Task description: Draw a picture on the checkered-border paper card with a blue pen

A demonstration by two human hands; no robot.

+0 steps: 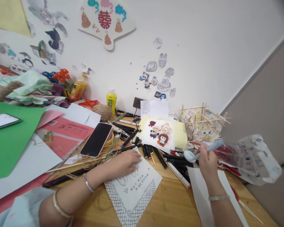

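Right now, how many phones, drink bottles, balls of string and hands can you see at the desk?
Phones: 2, the dark phone on the papers and the lit phone on the green sheet.
Drink bottles: 2, the yellow bottle and the orange bottle.
Balls of string: 1, the twine ball.
Hands: 2, left hand and right hand.
Total: 7
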